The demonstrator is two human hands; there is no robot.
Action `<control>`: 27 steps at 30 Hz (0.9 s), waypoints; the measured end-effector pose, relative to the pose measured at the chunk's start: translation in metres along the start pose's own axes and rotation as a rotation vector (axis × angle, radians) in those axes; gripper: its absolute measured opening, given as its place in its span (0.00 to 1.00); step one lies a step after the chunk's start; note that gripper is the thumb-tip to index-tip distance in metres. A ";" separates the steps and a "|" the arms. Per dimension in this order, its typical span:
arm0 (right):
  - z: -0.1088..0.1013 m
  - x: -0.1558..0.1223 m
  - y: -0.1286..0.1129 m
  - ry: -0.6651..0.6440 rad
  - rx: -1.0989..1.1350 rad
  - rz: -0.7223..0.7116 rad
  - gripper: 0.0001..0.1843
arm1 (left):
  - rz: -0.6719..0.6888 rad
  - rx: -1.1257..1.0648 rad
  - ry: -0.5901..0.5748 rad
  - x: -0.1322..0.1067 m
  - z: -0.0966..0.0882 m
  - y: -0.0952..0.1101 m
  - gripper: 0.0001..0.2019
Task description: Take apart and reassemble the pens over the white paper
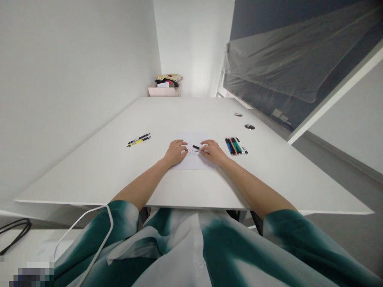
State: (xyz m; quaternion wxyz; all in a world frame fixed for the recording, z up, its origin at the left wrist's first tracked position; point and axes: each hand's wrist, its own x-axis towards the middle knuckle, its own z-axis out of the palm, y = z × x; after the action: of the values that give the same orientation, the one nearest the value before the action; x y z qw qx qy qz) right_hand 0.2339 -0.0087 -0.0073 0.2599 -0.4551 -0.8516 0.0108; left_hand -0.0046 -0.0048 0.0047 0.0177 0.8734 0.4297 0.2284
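Mid-frame, the left hand (176, 152) and right hand (213, 151) lie on a white paper sheet (194, 163), fingers pinching the two ends of a black pen (196, 147). I think both grips should be firm, the pen low over the sheet.

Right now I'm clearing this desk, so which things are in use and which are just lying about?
In use: the sheet of paper under the left hand and right hand; the black pen between them.
Lying about: two pens at the left; bundle of markers at the right; box at the far end.
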 end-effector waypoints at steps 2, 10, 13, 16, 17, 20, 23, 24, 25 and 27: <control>-0.002 0.000 -0.001 -0.009 -0.001 -0.018 0.07 | -0.015 -0.004 -0.001 0.000 -0.002 -0.002 0.09; -0.002 0.002 -0.004 -0.025 -0.019 -0.050 0.08 | -0.005 0.004 0.007 0.000 -0.001 -0.003 0.10; -0.003 0.003 -0.006 -0.029 -0.023 -0.056 0.08 | 0.004 -0.008 0.001 0.000 -0.001 -0.002 0.10; -0.002 0.003 -0.007 -0.027 -0.022 -0.061 0.08 | 0.012 -0.017 -0.002 -0.001 -0.001 -0.001 0.10; -0.002 0.003 -0.007 -0.026 -0.021 -0.059 0.08 | 0.015 -0.019 0.001 -0.001 0.000 -0.001 0.10; 0.000 0.003 -0.009 -0.024 -0.023 -0.066 0.08 | 0.031 -0.023 0.010 -0.001 0.001 0.001 0.09; 0.000 0.004 -0.015 -0.031 -0.038 -0.085 0.08 | 0.060 -0.023 0.017 0.000 0.003 0.003 0.09; -0.001 0.004 -0.018 -0.044 -0.046 -0.085 0.08 | 0.070 -0.023 0.019 0.000 0.004 0.004 0.09; -0.002 0.005 -0.021 -0.062 -0.055 -0.078 0.09 | 0.078 -0.023 0.020 0.000 0.004 0.005 0.09; -0.005 0.006 -0.028 -0.114 -0.079 -0.046 0.10 | 0.087 -0.022 0.016 0.000 0.004 0.007 0.09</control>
State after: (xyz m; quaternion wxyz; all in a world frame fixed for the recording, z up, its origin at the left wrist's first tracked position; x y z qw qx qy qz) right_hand 0.2119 -0.0220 0.0069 0.1929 -0.4442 -0.8749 -0.0027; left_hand 0.0021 -0.0084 0.0030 0.0141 0.8893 0.3887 0.2405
